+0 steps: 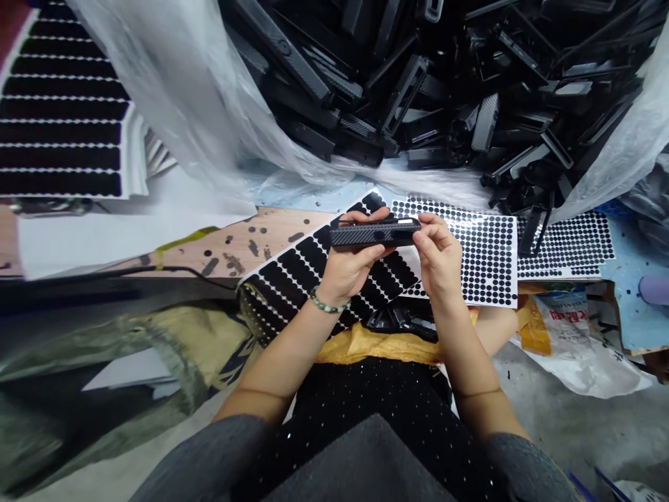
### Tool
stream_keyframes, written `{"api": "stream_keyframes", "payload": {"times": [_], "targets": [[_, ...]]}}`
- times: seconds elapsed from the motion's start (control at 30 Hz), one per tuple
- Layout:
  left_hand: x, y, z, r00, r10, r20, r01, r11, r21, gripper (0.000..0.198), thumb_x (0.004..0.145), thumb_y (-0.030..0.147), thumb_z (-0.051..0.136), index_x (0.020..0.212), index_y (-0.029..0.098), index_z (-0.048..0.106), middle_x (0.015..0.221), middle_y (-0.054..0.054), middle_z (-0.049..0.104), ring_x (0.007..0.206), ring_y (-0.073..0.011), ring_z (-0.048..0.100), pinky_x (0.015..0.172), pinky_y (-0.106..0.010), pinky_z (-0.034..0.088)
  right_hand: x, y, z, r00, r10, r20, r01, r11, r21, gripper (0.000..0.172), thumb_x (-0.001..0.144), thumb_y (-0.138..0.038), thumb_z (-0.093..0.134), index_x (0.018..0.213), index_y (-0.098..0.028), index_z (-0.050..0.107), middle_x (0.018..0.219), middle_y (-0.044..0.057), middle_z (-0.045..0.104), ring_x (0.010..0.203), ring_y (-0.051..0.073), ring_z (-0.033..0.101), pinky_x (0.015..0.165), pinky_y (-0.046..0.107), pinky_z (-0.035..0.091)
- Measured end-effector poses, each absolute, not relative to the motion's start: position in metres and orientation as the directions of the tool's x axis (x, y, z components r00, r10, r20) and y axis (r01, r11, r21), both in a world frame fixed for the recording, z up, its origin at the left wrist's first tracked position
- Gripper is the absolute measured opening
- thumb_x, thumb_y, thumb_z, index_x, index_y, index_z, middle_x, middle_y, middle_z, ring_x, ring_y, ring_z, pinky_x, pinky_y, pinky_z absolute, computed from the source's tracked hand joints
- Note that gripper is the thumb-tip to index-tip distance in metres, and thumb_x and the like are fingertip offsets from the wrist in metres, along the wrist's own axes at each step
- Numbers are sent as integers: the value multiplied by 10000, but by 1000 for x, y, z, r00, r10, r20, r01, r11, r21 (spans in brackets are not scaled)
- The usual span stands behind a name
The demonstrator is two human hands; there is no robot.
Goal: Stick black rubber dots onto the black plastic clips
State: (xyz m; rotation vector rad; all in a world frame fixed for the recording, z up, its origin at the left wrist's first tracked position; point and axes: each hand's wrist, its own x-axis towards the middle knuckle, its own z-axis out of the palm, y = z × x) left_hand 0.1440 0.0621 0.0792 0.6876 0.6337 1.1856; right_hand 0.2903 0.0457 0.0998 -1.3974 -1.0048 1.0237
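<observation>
Grey clothing (366,464) lies below the left hand (345,270), its fingers wrapped round a black part (358,236) whose end the right hand's (440,256) nearly closed fingertips pinch.

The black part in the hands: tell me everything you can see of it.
The black part is long and narrow, with a woven-looking, perhaps plastic face, two dark ovals toward its right end and a white patch along its upper edge there. It lies roughly level across the view, above the patterned sheet. The left hand grips its left portion; the right hand has fingertips at its right end, their grip unclear.
</observation>
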Motion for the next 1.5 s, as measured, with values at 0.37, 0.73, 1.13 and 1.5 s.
{"api": "stream_keyframes", "payload": {"times": [0.37,0.73,1.13,1.5], "targets": [[144,60,88,245,967,-69,-599,206,773,447,648,193,844,939,275,516,1197,19,694,1085,-198,665,808,-303,617,291,41,106,266,964,7,54,-7,-999,220,790,-402,690,702,-231,584,1134,50,576,1136,215,570,1001,444,493],[143,58,91,250,968,-19,-590,167,790,439,665,187,852,944,267,522,1205,7,680,1088,-200,661,869,-345,608,290,40,111,302,949,87,170,36,-985,181,781,-366,699,686,-240,611,1050,47,589,1048,206,575,858,400,558],[149,53,78,238,970,57,-611,104,784,404,743,209,802,999,301,503,1261,48,663,1092,-165,674,838,-267,620,292,35,102,292,944,155,257,79,-963,562,826,-463,679,1350,-369,499,1414,47,516,1168,219,596,935,396,576],[123,169,59,226,885,406,433,-465,772,382,821,110,543,1186,204,604,1383,-147,594,1356,-313,484,1194,-545,270,347,19,110,-30,988,-154,366,-133,-921,312,827,-407,658,1099,-277,738,1037,49,761,829,187,694,746,370,581]]}}
